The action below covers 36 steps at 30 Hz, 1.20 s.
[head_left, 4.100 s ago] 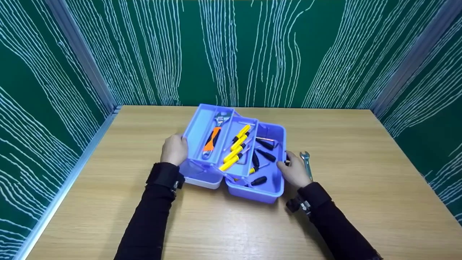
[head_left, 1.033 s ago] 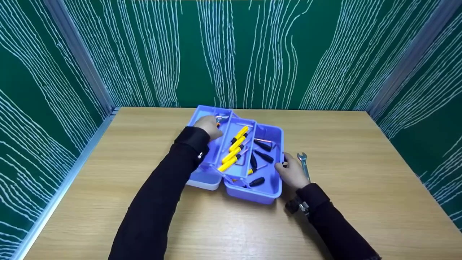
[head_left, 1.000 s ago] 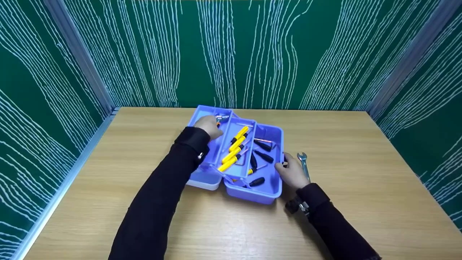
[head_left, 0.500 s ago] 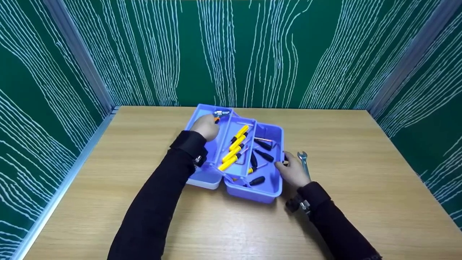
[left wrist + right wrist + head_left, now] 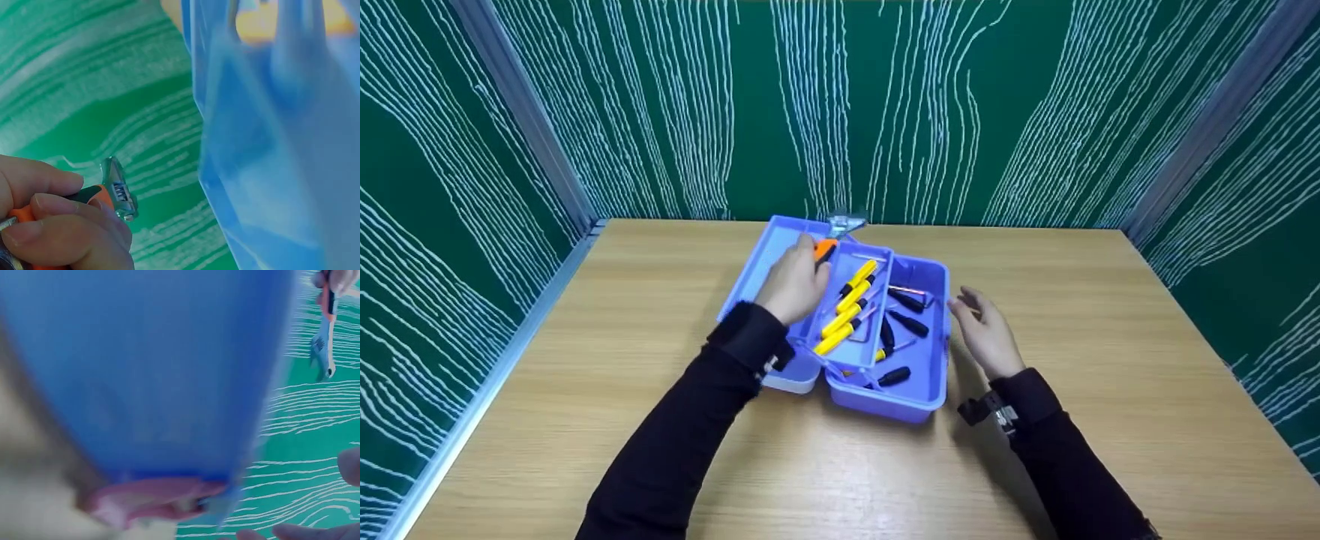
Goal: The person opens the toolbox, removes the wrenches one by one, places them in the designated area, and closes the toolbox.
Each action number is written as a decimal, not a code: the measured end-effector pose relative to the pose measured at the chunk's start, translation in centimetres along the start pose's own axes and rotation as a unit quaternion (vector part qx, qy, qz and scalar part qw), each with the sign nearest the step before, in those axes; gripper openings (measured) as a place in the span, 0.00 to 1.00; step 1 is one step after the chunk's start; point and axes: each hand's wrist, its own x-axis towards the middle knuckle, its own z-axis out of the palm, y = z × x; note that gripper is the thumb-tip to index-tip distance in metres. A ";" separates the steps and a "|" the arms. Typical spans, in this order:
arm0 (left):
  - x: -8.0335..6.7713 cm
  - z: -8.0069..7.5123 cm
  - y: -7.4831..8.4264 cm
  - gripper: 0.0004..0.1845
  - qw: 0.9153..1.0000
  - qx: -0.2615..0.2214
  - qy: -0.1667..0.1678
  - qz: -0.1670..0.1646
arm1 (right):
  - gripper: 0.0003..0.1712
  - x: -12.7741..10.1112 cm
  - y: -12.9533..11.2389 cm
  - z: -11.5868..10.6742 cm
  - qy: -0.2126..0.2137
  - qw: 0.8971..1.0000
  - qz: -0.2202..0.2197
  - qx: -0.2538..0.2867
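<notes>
A blue fold-out toolbox [image 5: 885, 403] stands open mid-table. My left hand [image 5: 801, 277] grips the orange-and-black handle of an adjustable wrench [image 5: 840, 225] and holds it above the box's left tray [image 5: 757, 270], steel head pointing away. In the left wrist view my fingers [image 5: 50, 225] wrap the handle, and the wrench head [image 5: 118, 191] sticks out beside the blurred box wall [image 5: 270, 140]. My right hand [image 5: 986, 334] hovers open just right of the box and touches nothing. The right wrist view shows the box wall [image 5: 146, 365] up close and the wrench [image 5: 325, 343] beyond it.
Yellow-handled screwdrivers [image 5: 851, 300] lie in the middle tray and black-handled tools [image 5: 911, 322] in the right bin. The box sits on a wooden table [image 5: 1110, 360] enclosed by green patterned walls [image 5: 660, 112] at the back and sides.
My left hand went from the box's side into the left tray, gripped the wrench and lifted it out. My right hand has come off the box's right wall and opened.
</notes>
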 end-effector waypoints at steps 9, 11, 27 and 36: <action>-2.8 3.6 0.7 0.18 0.996 -0.013 0.030 0.085 | 0.30 -1.4 -3.4 1.8 -0.017 0.990 -0.042 0.133; -3.3 4.6 0.8 0.17 0.994 -0.009 0.045 0.103 | 0.29 -1.7 -3.8 2.5 -0.033 0.989 -0.036 0.141; -6.4 9.6 2.0 0.13 0.973 0.039 0.089 0.207 | 0.15 -3.6 -4.2 6.5 -0.067 0.970 -0.037 0.232; -6.8 10.1 2.3 0.18 0.975 0.042 0.070 0.208 | 0.15 -4.3 -4.1 6.5 -0.050 0.965 -0.006 0.257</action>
